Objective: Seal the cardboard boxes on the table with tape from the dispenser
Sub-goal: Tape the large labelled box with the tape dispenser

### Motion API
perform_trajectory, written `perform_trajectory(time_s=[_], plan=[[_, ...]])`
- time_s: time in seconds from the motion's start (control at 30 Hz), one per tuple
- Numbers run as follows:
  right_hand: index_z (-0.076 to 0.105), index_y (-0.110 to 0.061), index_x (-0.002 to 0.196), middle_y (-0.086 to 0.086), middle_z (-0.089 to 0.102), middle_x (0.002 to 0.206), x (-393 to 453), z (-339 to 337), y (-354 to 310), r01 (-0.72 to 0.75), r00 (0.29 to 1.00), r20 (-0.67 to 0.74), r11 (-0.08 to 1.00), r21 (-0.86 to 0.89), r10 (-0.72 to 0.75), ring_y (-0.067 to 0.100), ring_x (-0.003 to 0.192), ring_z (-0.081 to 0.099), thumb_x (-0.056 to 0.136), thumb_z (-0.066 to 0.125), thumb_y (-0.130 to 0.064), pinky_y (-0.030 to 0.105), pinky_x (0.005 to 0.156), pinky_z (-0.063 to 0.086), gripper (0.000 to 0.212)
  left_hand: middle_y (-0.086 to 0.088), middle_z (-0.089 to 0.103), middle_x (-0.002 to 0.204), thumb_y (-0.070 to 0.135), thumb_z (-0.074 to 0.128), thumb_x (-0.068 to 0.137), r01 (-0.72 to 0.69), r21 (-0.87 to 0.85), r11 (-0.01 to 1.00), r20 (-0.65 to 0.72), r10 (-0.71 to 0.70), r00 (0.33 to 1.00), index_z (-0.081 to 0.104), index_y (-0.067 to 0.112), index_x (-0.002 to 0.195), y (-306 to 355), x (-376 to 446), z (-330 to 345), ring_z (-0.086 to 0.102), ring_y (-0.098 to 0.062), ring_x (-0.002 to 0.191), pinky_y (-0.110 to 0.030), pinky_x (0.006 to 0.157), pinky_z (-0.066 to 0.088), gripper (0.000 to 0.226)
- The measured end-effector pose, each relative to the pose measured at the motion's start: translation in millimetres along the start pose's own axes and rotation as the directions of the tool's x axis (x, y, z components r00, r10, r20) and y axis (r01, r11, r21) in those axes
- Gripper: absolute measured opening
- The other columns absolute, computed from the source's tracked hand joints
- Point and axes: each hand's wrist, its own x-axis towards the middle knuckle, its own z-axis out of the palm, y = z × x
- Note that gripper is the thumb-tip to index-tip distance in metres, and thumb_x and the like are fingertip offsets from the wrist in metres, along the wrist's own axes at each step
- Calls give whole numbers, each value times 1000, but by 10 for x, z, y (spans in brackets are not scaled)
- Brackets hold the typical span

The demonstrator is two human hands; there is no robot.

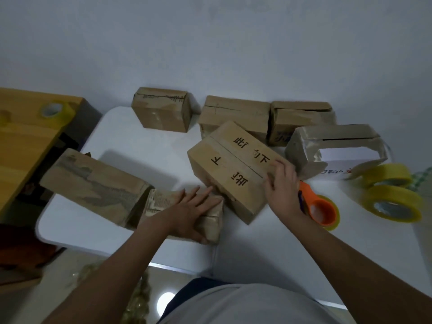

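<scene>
Now my right hand (pixel 280 181) grips the marked box (pixel 233 169); left hand (pixel 191 206) lies flat on another box (pixel 210 220). Next, fetch the dispenser (pixel 320 209).

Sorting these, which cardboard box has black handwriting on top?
The tilted brown cardboard box under the right hand; it alone bears large black characters.

The tilted box (pixel 230 169) bears black handwritten characters (upside down), one reading 下.

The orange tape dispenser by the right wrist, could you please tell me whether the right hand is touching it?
Apart. The head view shows the right hand gripping the lettered box, while the dispenser lies on the table beside the wrist.
</scene>
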Motion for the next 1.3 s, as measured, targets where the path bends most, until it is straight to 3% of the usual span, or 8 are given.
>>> perform_trajectory(time_s=[0.13,0.27,0.5,0.7,0.83,0.93,1.1,1.3], plan=[[37,-26,146,-3,21,159,15,78,-76,139,946,308,983,-123,-96,20,149,6,94,39,-59,48,120,7,62,4,-17,164,68,63,80,69,-33,997,-92,-72,993,-5,43,154,-193,9,-70,-12,-28,151,-53,119,-6,104],[10,-32,155,-3,-7,163,-40,66,-103,218,895,440,936,-275,-80,26,149,-14,76,13,-87,46,119,-6,97,-4,-5,166,69,65,78,106,-79,991,-155,-117,981,6,42,155,-355,-13,-88,-5,-26,152,-50,120,-4,100],[-4,-22,155,7,-15,162,-197,72,-237,229,888,459,875,-426,-9,35,147,-16,82,26,-81,51,121,-3,99,-8,9,163,66,67,79,261,-188,947,-261,-304,916,17,38,154,-560,-15,-164,6,-27,150,-49,120,2,95],[-5,-19,156,11,-13,162,-309,86,-271,168,904,425,865,-473,57,39,147,-11,84,21,-80,54,120,1,98,-19,15,159,66,59,84,459,-308,833,-405,-552,729,32,28,146,-573,186,-319,23,-41,142,-52,117,15,78],[1,-20,156,11,-7,163,-306,98,-268,163,908,415,857,-488,64,40,148,-7,81,6,-80,54,120,4,96,-23,7,160,63,47,93,600,-440,668,-340,-742,577,32,15,143,-569,337,-418,14,-50,143,-60,116,12,71],[6,-21,156,10,-2,163,-275,98,-243,156,913,404,867,-473,56,39,148,-4,76,-7,-74,54,120,6,97,-18,0,163,56,50,94,564,-408,718,-287,-688,667,27,16,149,-567,366,-458,-2,-46,148,-63,115,5,71],[9,-23,156,8,-1,164,-274,93,-223,155,913,405,872,-464,53,39,148,-3,83,-4,-71,54,119,5,88,3,-19,163,27,54,96,407,-292,866,-233,-477,848,19,35,150,-530,255,-186,-18,-37,149,-76,110,9,64],[20,-29,154,2,8,163,-259,54,-221,126,920,389,903,-411,48,36,148,4,82,-1,-70,54,118,10,86,9,-8,165,21,37,103,453,-309,837,-297,-537,789,50,27,135,-706,226,-298,-11,-24,152,-74,111,2,35]])
